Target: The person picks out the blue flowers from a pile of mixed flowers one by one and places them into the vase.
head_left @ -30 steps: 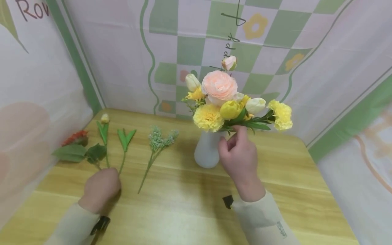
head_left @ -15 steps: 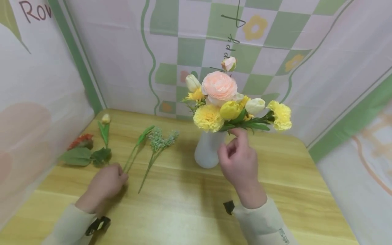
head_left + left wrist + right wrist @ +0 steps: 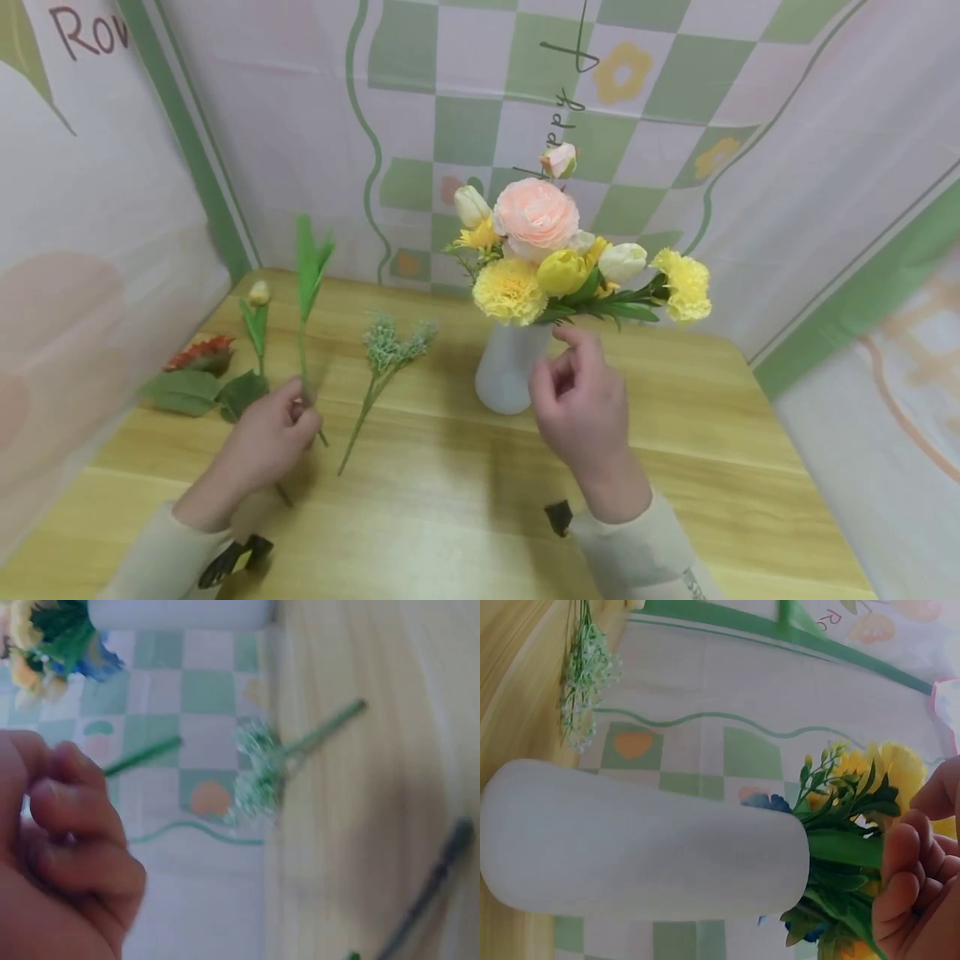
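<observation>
In the head view my left hand (image 3: 270,433) pinches a green leafy stem (image 3: 307,279) between thumb and fingers, its leaves raised above the table. No bloom shows on it. The left wrist view catches the lower end of this stem (image 3: 146,756) past my curled fingers. A white vase (image 3: 510,375) stands upright, full of flowers: a large pink bloom (image 3: 536,214), yellow carnations (image 3: 510,290) and tulips. Beside its rim, my right hand (image 3: 585,408) hangs loosely curled with nothing visible in it, just under the leaves. The right wrist view shows the vase (image 3: 645,840) close up.
Left on the wooden table (image 3: 420,533) lie a red flower (image 3: 202,357) with broad leaves and a pale tulip (image 3: 258,293). A sprig of small pale-green blossoms (image 3: 386,346) lies between the left hand and the vase. Printed cloth (image 3: 300,125) rises behind.
My left hand has lifted the leafy stem off the table and turned it upright, moving slightly right. My right hand has dropped a little away from the flower leaves.
</observation>
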Demonstrator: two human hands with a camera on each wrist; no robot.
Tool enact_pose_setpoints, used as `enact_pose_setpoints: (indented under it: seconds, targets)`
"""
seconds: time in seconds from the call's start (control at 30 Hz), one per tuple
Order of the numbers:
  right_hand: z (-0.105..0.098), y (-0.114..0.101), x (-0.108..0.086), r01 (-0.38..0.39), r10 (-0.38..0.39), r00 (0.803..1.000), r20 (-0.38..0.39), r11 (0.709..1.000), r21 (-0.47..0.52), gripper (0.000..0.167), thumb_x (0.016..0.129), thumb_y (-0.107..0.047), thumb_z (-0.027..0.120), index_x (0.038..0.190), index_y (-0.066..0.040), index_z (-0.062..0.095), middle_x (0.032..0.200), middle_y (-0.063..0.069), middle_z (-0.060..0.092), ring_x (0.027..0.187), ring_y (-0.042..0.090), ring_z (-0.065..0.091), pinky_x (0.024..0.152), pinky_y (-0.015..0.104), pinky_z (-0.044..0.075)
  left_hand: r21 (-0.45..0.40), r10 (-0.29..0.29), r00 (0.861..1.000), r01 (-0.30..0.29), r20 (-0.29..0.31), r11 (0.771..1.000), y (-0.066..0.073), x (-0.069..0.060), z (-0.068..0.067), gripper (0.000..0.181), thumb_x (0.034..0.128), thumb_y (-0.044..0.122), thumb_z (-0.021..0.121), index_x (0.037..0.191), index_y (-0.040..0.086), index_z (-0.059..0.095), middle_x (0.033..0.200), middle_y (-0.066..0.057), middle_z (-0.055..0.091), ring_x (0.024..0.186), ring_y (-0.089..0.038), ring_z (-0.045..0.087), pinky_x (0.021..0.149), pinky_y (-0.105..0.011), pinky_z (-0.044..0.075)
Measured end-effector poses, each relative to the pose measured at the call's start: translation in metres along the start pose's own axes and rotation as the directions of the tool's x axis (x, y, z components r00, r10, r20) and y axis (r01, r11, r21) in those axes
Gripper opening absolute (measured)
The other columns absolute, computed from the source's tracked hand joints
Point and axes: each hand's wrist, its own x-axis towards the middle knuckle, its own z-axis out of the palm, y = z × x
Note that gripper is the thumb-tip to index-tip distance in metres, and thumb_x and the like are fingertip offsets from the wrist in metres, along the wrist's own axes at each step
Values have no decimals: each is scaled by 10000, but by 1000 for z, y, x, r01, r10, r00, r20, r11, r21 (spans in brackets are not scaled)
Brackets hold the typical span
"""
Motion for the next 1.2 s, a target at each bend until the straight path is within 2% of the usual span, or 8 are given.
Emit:
enact_pose_setpoints:
  seconds: [0.1,0.23,0.43,0.63,0.77,0.97,1.1,1.2]
  targets:
    - [2,-5,-2,59,-58,998,37,998,-7,167,847,-91,576,965,12,635,606,-46,559,483,63,499,411,240,432,-120,131,991,-131,-8,984,11,-5,4,171,919,-9,534,858,147,495,615,11,512,480,-121,433,384,-239,364]
    - [7,-20,-7,68,-80,959,274,996,51,94,891,-124,620,892,-49,676,635,-96,547,518,20,468,446,209,423,-251,295,955,-282,17,926,27,-12,12,236,904,-60,555,864,171,525,648,39,511,516,-96,461,397,-249,412]
    - [12,-50,-4,4,-178,825,537,951,308,266,936,-201,685,1128,-17,680,767,-98,592,637,8,521,559,175,478,-369,542,835,-475,97,799,48,-16,34,239,897,-71,578,901,169,578,662,116,507,539,-37,479,421,-241,449]
    - [21,-64,0,63,-261,828,496,923,380,234,944,-200,686,1088,-16,686,757,-68,611,632,-12,513,563,124,454,-387,599,779,-502,186,773,64,-14,56,203,907,-9,597,869,189,575,667,145,500,543,11,439,416,-204,406]
    - [26,-65,-3,27,-227,842,490,923,383,46,926,-117,676,917,-76,694,751,-80,603,634,4,507,558,136,450,-357,584,786,-497,202,791,69,-11,63,215,870,-14,598,821,190,553,650,153,459,536,15,405,422,-187,361]
    - [31,-66,-7,27,-183,845,502,953,302,109,906,-89,647,802,-120,645,714,-90,573,614,9,505,546,139,445,-292,511,814,-436,276,851,69,-8,60,163,902,13,589,864,171,591,675,132,525,539,-19,489,439,-220,437]
    - [32,-64,-7,104,-194,847,495,973,204,135,895,-87,630,766,-124,612,662,-93,506,561,27,448,492,156,393,-263,398,881,-333,256,906,71,-3,44,143,966,48,558,1038,119,658,828,65,648,584,-99,593,472,-279,504]
    - [32,-61,-7,176,-226,829,512,974,146,132,886,-90,622,761,-131,611,651,-99,475,544,32,419,479,166,361,-313,351,913,-279,205,908,72,0,30,196,996,78,558,1162,84,662,934,13,686,640,-160,636,523,-314,536]
